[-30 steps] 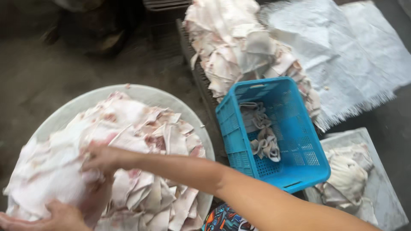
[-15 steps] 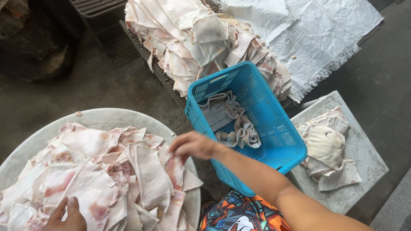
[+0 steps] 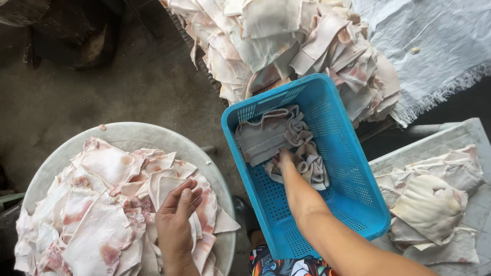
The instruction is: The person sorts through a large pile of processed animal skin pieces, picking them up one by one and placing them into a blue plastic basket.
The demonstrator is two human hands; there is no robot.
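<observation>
Below, I see my right hand (image 3: 286,159) reaching into a perforated blue plastic basket (image 3: 353,204), fingers buried among limp greyish skin strips (image 3: 273,134); its grip is hidden. My left hand (image 3: 176,217) lies flat, fingers spread, on pale, pink-blotched skin sheets (image 3: 102,204) heaped in a round basin (image 3: 138,134).

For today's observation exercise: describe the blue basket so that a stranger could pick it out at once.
Between the round tray of pale pink skin pieces and the grey slab stands the blue basket. The right hand reaches into it. It alone is bright, perforated plastic.
</observation>
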